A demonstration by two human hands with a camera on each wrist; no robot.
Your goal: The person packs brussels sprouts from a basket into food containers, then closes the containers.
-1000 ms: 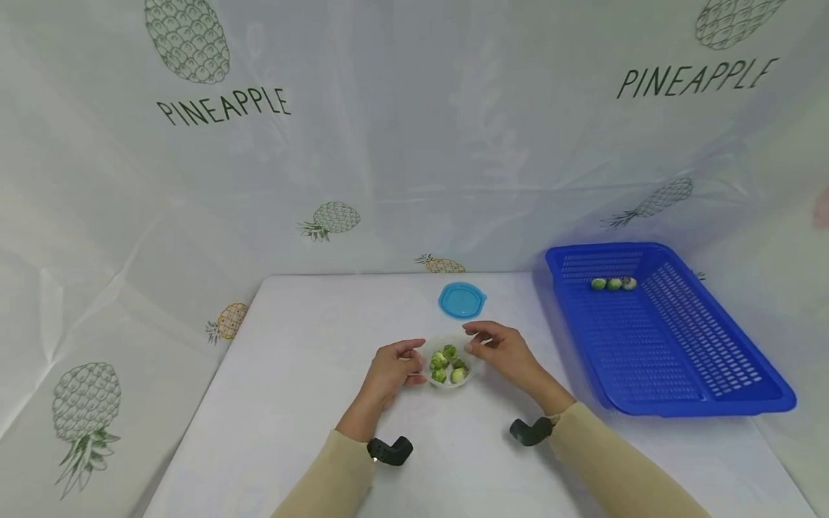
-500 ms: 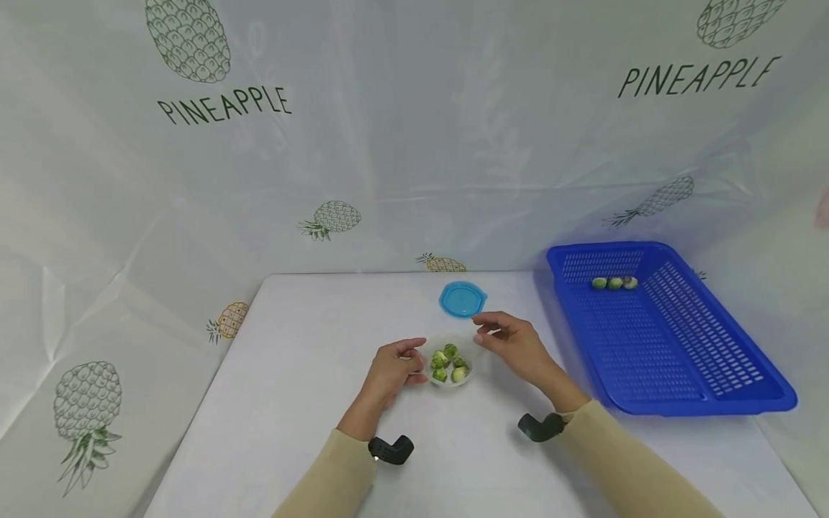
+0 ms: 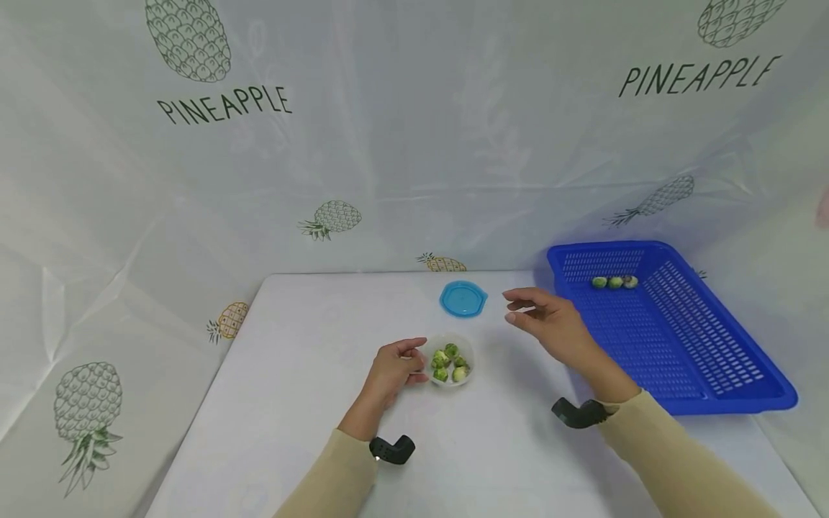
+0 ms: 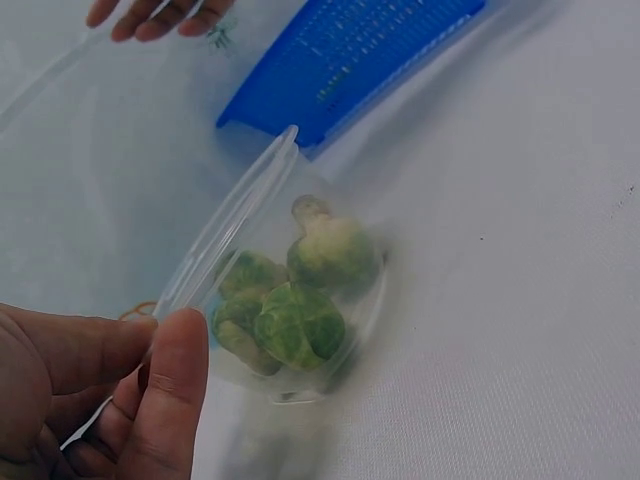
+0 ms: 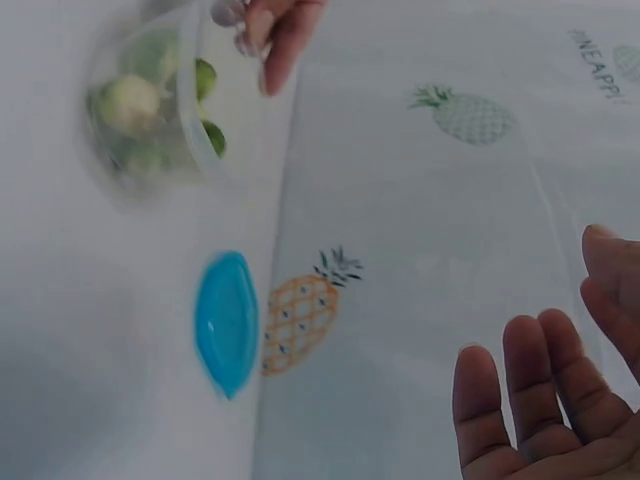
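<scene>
In the head view a small translucent plastic bowl (image 3: 468, 349) stands on the white table, holding several Brussels sprouts (image 3: 441, 358). My left hand (image 3: 393, 370) pinches its rim from the left; the left wrist view shows thumb and index finger at the edge of the bowl (image 4: 365, 330). My right hand (image 3: 550, 327) hovers above the table between bowl and basket, fingers loosely bent, nothing in it. Behind the bowl lies a blue lid (image 3: 463, 298), which the right wrist view also shows, apart from the fingers (image 5: 530, 380).
A blue perforated basket (image 3: 648, 360) stands at the right, partly behind my right forearm. Three Brussels sprouts (image 3: 615, 283) sit in a row at its far end. A white sheet printed with pineapples (image 3: 414, 144) hangs behind the table.
My right hand has left the bowl's right side and moved up and to the right, towards the basket. The left hand and the bowl have stayed in place.
</scene>
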